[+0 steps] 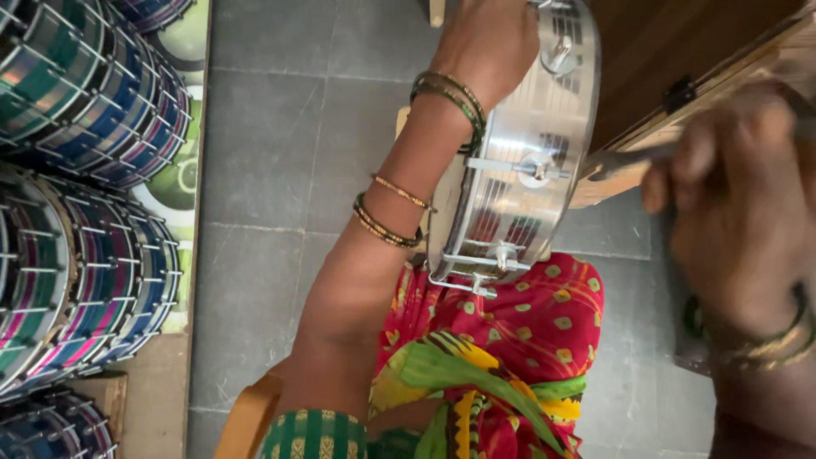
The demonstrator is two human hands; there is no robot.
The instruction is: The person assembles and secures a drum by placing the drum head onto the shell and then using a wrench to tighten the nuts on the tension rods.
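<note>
Your left hand [489,42] gripping the silver drum [510,161] on your lap, its round faces turned sideways, your right hand [731,195] clenched on a thin tool [625,161] at the rim, colourful drums [85,170] stacked well apart

- Place: a small drum-making workshop, worked at floor level.
- Landmark: grey stone-tile floor [280,161], bare and unpolished.
- Left of the floor: stacked finished drums [85,170] with shiny multicoloured shells and metal tension rods, piled in rows.
- Right of the floor: an unfinished silver metal drum shell [510,170] with tuning lugs.
- Beyond the shell: a wooden board [680,76].
</note>
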